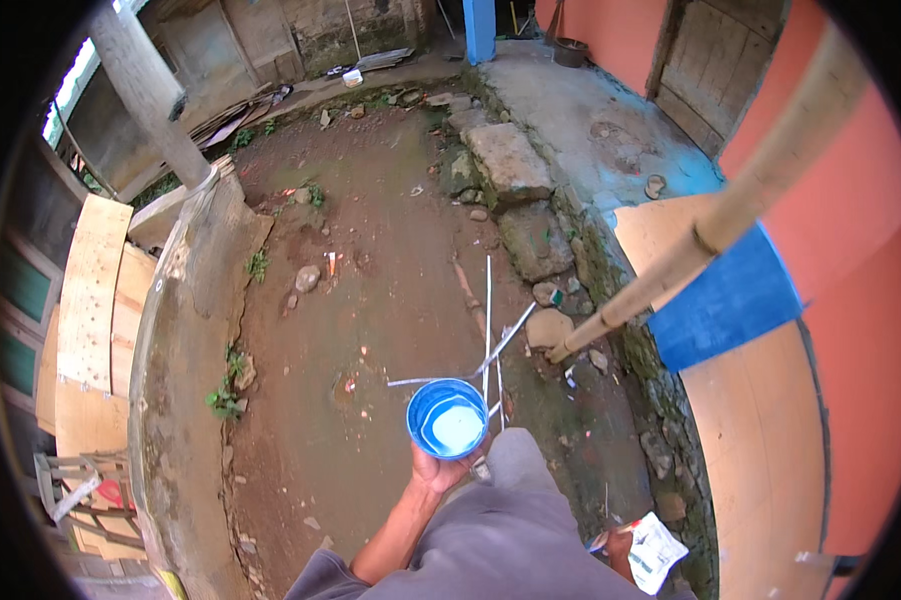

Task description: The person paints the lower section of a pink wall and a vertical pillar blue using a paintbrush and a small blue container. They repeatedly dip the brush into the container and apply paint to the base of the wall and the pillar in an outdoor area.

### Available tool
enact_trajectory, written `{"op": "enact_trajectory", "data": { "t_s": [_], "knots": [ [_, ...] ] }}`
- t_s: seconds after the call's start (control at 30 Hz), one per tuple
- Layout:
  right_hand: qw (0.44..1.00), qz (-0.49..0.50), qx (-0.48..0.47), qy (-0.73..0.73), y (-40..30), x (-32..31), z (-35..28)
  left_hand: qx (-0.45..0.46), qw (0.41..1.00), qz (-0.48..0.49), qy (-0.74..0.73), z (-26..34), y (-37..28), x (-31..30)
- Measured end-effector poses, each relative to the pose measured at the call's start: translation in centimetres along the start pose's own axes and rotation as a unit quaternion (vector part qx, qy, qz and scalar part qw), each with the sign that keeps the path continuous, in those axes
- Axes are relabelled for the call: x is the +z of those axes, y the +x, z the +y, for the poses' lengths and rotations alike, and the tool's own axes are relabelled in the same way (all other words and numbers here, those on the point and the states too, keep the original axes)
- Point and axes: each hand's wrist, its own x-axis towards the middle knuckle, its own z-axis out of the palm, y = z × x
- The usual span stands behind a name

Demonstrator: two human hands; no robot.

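Observation:
My left hand (441, 469) supports a blue container (414, 420) from below, in front of my knee. Inside the container is a pool of light blue paint (458, 427), and its inner wall is smeared blue. Low on the right, my right hand (620, 551) is closed around a slender thing with a blue-stained end, which looks like a paintbrush (597, 541). Against this hand lies a white packet (654, 553) bearing writing; whether the fingers grip it too, I cannot tell. A bright blue painted patch (728, 300) crosses the tan board to my right.
A bamboo pole (645, 289) slants up at the right. Stone blocks (509, 161) edge a raised concrete walkway (570, 97). Thin white strips (488, 322) lie on the bare ground beyond the container. A low concrete wall (187, 360) with a post (146, 97) stands left.

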Motion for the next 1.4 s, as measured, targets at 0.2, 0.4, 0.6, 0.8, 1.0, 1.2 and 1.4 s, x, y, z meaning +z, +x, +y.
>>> {"op": "enact_trajectory", "data": {
  "t_s": [0.2,0.4,0.6,0.8,1.0,1.2,1.4],
  "knots": [
    [0.99,-0.106,0.086,-0.016,4.7,9.9,-9.3,-0.005,1.0,-0.025,0.011,10.7,13.1,5.0],
    [0.991,-0.112,0.049,-0.058,18.1,20.3,-24.3,0.017,1.0,0.011,0.007,22.1,27.1,10.6],
    [0.985,-0.032,-0.147,0.087,39.6,23.6,-54.5,0.021,1.0,-0.01,0.014,33.4,38.7,17.8],
    [0.981,0.007,-0.114,0.155,54.8,24.9,-80.3,0.002,0.997,-0.069,0.024,45.0,52.4,23.4],
    [0.975,0.073,-0.069,0.199,55.0,31.8,-84.9,0.005,0.994,-0.002,0.106,56.5,66.9,31.2],
    [0.98,0.105,0.155,0.066,45.3,39.0,-81.6,-0.06,0.991,-0.009,0.123,63.2,81.0,40.0],
    [0.948,0.053,0.312,0.015,52.3,43.7,-87.9,-0.091,0.989,-0.013,0.114,65.7,97.7,44.5]
  ]
}}
